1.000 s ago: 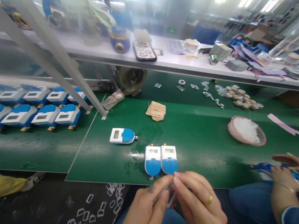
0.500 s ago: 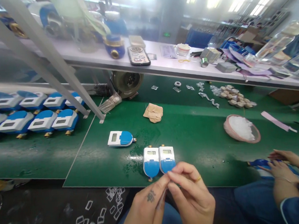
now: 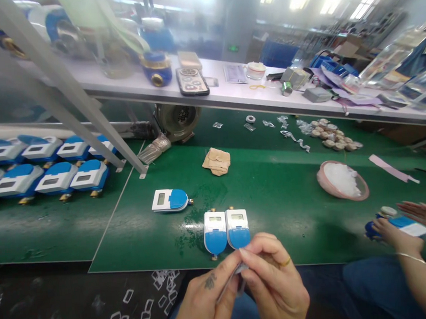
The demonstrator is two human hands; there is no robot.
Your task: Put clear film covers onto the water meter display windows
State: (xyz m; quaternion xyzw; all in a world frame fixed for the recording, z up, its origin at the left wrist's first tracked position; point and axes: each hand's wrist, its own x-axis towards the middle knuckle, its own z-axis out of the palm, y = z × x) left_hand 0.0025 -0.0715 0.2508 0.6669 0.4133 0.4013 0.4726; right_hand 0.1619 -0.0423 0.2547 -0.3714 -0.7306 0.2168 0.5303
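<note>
Closest to the camera, the left hand (image 3: 207, 299) and the right hand (image 3: 274, 285) met fingertip to fingertip, both pinched shut on a small clear strip (image 3: 238, 276), held up off the bench (image 3: 281, 208) just in front of the pair of meters (image 3: 226, 227), probably so its edge could be picked at; what the strip was exactly was too small to tell. The pair of meters lay side by side, touching, blue ends toward the person, within easy reach of the hands. Below and left of the pair, small clear frames (image 3: 149, 303) littered the floor. Just left of and beyond the pair, a single meter (image 3: 170, 200) lay on its own, turned sideways. Well right of the pair, a co-worker's hands (image 3: 404, 225) held another meter (image 3: 400, 222). Beyond and right of the pair, a pink bowl (image 3: 322, 179) held a heap of white bits (image 3: 339, 178). Beyond the pair lay a folded brown cloth (image 3: 216, 160); far to the left, rows of meters (image 3: 43, 165) were lined up neatly, and farthest back a phone (image 3: 192, 81) lay on a white shelf (image 3: 231, 98).
</note>
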